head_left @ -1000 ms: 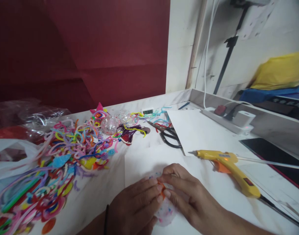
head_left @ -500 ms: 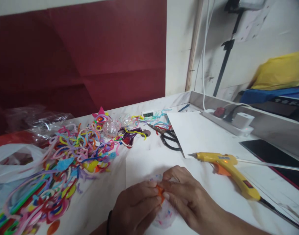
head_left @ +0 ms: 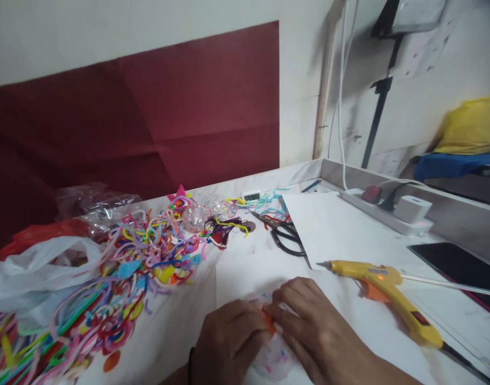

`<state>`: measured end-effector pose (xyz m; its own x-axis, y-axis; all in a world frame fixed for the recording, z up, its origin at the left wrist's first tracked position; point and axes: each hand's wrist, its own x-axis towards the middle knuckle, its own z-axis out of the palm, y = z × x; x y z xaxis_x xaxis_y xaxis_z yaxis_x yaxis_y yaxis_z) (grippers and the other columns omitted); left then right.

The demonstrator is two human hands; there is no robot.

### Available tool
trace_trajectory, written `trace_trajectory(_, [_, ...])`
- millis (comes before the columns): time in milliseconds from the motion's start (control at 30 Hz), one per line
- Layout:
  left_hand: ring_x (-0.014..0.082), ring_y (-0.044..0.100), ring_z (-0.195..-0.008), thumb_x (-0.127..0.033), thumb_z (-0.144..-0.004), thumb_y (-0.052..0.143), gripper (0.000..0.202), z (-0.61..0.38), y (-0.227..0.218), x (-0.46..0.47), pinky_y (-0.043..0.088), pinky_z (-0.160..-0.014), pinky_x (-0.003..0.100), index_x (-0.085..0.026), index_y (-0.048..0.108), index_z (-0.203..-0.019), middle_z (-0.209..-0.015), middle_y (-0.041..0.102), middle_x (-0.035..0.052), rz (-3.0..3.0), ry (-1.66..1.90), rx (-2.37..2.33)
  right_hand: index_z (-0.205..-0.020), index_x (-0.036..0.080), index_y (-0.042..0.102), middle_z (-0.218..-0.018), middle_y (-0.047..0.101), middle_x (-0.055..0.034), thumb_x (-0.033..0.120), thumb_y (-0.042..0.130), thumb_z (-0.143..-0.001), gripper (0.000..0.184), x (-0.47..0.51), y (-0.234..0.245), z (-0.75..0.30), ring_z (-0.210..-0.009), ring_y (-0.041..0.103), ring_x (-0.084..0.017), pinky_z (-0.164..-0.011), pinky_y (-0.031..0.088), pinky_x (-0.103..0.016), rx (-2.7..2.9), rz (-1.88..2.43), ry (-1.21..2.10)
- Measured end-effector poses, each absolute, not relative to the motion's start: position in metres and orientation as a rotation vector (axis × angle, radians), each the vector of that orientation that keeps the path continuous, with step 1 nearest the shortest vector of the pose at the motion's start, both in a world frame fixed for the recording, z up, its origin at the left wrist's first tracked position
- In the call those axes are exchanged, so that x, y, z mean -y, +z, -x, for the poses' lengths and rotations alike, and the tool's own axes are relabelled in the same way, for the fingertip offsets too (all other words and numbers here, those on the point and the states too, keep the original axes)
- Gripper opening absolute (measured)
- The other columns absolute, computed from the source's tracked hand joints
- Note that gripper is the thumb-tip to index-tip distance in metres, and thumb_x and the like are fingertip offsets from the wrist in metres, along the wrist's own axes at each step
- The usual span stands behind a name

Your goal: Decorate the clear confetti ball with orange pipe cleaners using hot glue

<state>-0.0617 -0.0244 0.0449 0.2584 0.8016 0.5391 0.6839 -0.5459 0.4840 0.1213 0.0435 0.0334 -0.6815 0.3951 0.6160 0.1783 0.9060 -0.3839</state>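
Low in the head view, my left hand (head_left: 228, 338) and my right hand (head_left: 315, 323) meet, fingers closed on a small orange piece (head_left: 269, 322). They press it against a clear, rounded object with pink and blue specks (head_left: 272, 361); fingers cover much of it, so its full shape is hidden. A dark band circles my left wrist. Beneath lies a white paper sheet (head_left: 232, 272). A yellow hot glue gun (head_left: 393, 291) rests on its side to the right, its light lit. Black-handled scissors (head_left: 287, 235) lie beyond my hands.
On the left spreads a heap of coloured pipe cleaners (head_left: 148, 240) beside a white plastic bag (head_left: 48, 267). Two clear glittery balls (head_left: 196, 218) sit near the back. A power strip (head_left: 389, 214), a dark phone (head_left: 453, 267) and another white sheet (head_left: 329, 224) occupy the right.
The view has tilted, so the table things appear lower and farther right. Both hands stay at the orange piece, with the fingers pressed slightly closer over it.
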Motion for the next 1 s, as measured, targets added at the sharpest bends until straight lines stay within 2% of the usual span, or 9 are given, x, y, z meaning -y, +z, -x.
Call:
trace_trajectory(133, [0.0135, 0.067, -0.077, -0.019, -0.087, 0.059, 0.011, 0.058, 0.05, 0.023, 0.052, -0.072, 0.021, -0.02, 0.067, -0.08, -0.079, 0.07, 0.0008, -2.174, 1.225, -1.485, -0.089, 0.016, 0.063, -0.082, 0.058, -0.0068, 0.01, 0.049, -0.087, 0.015, -0.042, 0.037, -0.123, -0.078, 0.05, -0.021, -0.072, 0.038, -0.038, 2.334, 0.426, 0.367])
trace_trajectory(333, [0.0194, 0.064, -0.081, -0.024, -0.084, 0.06, 0.013, 0.055, 0.052, 0.023, 0.052, -0.072, 0.029, -0.02, 0.071, -0.089, -0.084, 0.068, 0.0048, -2.174, 1.167, -1.659, -0.092, 0.017, 0.063, -0.084, 0.058, -0.0071, 0.01, 0.048, -0.087, 0.017, -0.041, 0.035, -0.122, -0.079, 0.051, -0.021, -0.071, 0.038, -0.037, 2.321, 0.432, 0.342])
trace_trajectory(567, [0.0187, 0.061, -0.071, -0.016, -0.08, 0.063, 0.01, 0.055, 0.043, 0.024, 0.049, -0.062, 0.028, -0.019, 0.072, -0.079, -0.075, 0.061, 0.0049, -2.156, 1.117, -1.773, -0.088, 0.016, 0.063, -0.081, 0.058, -0.0065, 0.009, 0.049, -0.087, 0.016, -0.041, 0.036, -0.122, -0.077, 0.051, -0.02, -0.07, 0.04, -0.036, 2.336, 0.418, 0.336])
trace_trajectory(1000, [0.0165, 0.058, -0.07, -0.035, -0.088, 0.059, 0.021, 0.067, 0.035, 0.016, 0.046, -0.064, 0.027, -0.02, 0.07, -0.077, -0.072, 0.059, 0.0027, -2.115, 1.188, -1.521, -0.097, 0.019, 0.061, -0.083, 0.06, -0.0064, 0.014, 0.05, -0.09, 0.014, -0.045, 0.032, -0.122, -0.078, 0.052, -0.022, -0.071, 0.04, -0.038, 2.353, 0.413, 0.249])
